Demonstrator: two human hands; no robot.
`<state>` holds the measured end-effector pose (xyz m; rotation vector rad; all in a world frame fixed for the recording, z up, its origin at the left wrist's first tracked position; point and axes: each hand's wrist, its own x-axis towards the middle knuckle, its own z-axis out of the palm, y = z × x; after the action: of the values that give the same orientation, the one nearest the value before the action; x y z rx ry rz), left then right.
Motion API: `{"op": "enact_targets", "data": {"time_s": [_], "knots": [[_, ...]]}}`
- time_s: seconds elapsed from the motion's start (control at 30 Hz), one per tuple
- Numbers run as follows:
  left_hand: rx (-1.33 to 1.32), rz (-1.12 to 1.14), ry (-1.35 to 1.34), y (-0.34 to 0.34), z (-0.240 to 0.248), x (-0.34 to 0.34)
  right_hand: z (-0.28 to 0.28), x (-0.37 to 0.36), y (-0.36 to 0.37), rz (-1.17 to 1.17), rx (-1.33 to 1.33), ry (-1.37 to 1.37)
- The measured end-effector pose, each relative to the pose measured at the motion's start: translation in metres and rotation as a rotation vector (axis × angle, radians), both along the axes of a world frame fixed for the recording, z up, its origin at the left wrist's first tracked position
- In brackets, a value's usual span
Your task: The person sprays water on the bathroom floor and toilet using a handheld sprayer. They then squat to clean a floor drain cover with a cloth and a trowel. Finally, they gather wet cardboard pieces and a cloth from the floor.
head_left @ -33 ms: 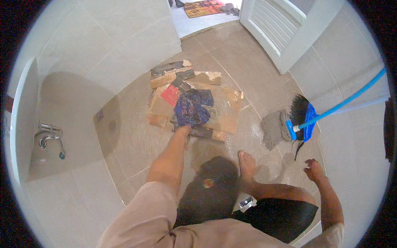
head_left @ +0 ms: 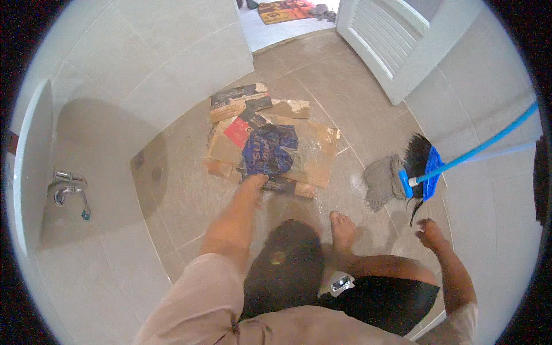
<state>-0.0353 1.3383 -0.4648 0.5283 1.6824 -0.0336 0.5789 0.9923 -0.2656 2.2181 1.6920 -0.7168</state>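
My left hand (head_left: 255, 184) reaches down to the near edge of a crumpled blue plastic bag (head_left: 267, 150) and looks closed on it, though its fingertips are hard to see. The bag lies on a pile of flattened, wet-looking cardboard (head_left: 313, 152) on the tiled floor. At the right, my right hand (head_left: 431, 234) hangs above the floor with loosely curled fingers, thumb and forefinger apart, and nothing visible in it. Just beyond it are a grey string mop (head_left: 382, 181) with a blue handle (head_left: 489, 144), and a blue broom head (head_left: 432, 172) with black bristles.
A white louvred door (head_left: 382, 43) stands ajar at the far right. Outside the doorway lies a colourful mat (head_left: 284, 11). On the left wall is a chrome pipe fitting (head_left: 69, 190) beneath a white basin edge (head_left: 29, 167). My bare foot (head_left: 343, 227) is near the middle. A metal floor drain (head_left: 342, 283) shows beside my leg.
My right hand has shifted slightly left and forward, nearer the broom, and its fingers are more curled. The left hand and the bag have hardly moved.
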Motion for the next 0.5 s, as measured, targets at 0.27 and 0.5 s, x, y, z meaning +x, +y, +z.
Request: {"op": "enact_targets", "data": {"time_s": [0.27, 0.5], "knots": [[0.043, 0.053, 0.058, -0.004, 0.088, 0.024, -0.132, -0.166, 0.370, 0.591, 0.012, 0.022], [0.218, 0.505, -0.014, -0.051, -0.010, 0.062, -0.167, -0.299, 0.598, 0.470, 0.381, 0.019]]}}
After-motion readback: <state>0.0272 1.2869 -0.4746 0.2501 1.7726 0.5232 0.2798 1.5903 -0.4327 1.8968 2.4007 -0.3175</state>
